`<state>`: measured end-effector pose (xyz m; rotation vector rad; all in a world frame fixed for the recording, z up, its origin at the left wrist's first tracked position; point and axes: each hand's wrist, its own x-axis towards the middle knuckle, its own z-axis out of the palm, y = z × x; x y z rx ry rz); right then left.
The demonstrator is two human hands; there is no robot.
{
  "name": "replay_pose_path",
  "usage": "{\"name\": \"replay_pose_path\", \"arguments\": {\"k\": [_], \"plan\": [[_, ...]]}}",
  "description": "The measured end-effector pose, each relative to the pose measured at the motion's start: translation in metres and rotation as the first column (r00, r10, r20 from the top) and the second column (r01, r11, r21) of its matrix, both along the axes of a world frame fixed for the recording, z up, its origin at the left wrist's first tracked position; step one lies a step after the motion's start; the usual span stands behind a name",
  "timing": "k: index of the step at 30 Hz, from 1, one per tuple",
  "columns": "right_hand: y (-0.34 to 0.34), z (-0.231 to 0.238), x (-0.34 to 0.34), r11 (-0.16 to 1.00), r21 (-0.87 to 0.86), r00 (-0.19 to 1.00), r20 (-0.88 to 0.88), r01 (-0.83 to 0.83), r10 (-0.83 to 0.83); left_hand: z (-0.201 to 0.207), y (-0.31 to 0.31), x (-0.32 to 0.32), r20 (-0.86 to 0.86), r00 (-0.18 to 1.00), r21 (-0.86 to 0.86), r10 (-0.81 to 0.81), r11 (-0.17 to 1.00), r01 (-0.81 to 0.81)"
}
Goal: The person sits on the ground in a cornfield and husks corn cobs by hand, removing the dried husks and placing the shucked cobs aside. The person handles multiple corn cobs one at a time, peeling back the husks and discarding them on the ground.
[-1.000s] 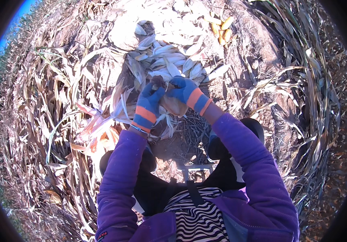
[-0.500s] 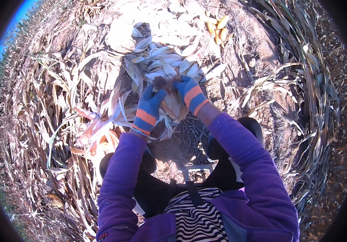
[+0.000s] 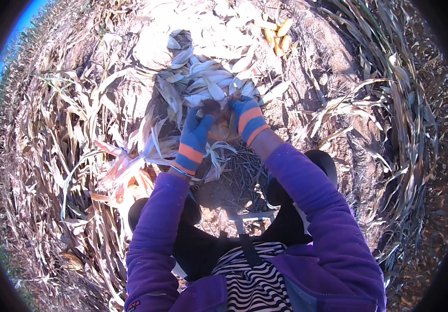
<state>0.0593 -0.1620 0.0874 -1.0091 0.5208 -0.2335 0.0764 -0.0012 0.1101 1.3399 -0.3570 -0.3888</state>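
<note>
Between my gloved hands is an ear of corn point(image 3: 223, 133), still partly wrapped in pale husk, with dark brown silk point(image 3: 211, 106) at its far end. Its left side is gripped by my left hand point(image 3: 196, 131), in a blue glove with orange bands. My right hand point(image 3: 247, 115), gloved alike, pinches husk near the tip on the other side. A little yellow shows between the opened leaves. Just beyond my hands lies a heap of unhusked ears point(image 3: 203, 78) in dry, whitish husks.
Several bare yellow cobs point(image 3: 277, 36) lie at the far right. Loose peeled husks point(image 3: 130, 164) are piled to the left of my left forearm. Dry corn stalks point(image 3: 390, 104) line the right side. My knees frame a stool edge point(image 3: 255, 215) below.
My right hand has shifted slightly right, drawing husk away from the ear. More of its inside shows between my hands. The left hand has barely moved.
</note>
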Motion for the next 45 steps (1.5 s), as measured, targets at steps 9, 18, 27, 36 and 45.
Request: {"name": "replay_pose_path", "arguments": {"k": [9, 18, 27, 36, 45], "plan": [[0.012, 0.003, -0.003, 0.996, 0.084, 0.999, 0.027, 0.024, -0.026, -0.022, -0.012, -0.005, 0.129, 0.968, -0.127, 0.213, 0.972, -0.197], [0.012, 0.026, -0.009, 0.982, 0.191, 0.995, 0.100, -0.009, -0.010, -0.028, -0.003, 0.018, -0.342, 0.831, -0.165, 0.439, 0.842, -0.513], [-0.021, 0.020, -0.004, 0.956, 0.235, 0.956, 0.270, -0.178, 0.111, -0.082, 0.065, 0.093, -0.199, 0.708, -0.054, 0.678, 0.714, -0.699], [-0.073, 0.009, 0.002, 0.934, 0.256, 0.969, -0.057, 0.247, -0.241, -0.129, 0.137, 0.142, 0.248, 0.754, 0.205, 0.609, 0.727, -0.655], [-0.079, -0.027, -0.016, 0.979, -0.203, 0.980, -0.194, -0.002, -0.039, -0.040, 0.087, 0.108, -0.296, 0.681, -0.262, 0.670, 0.628, -0.733]]}}
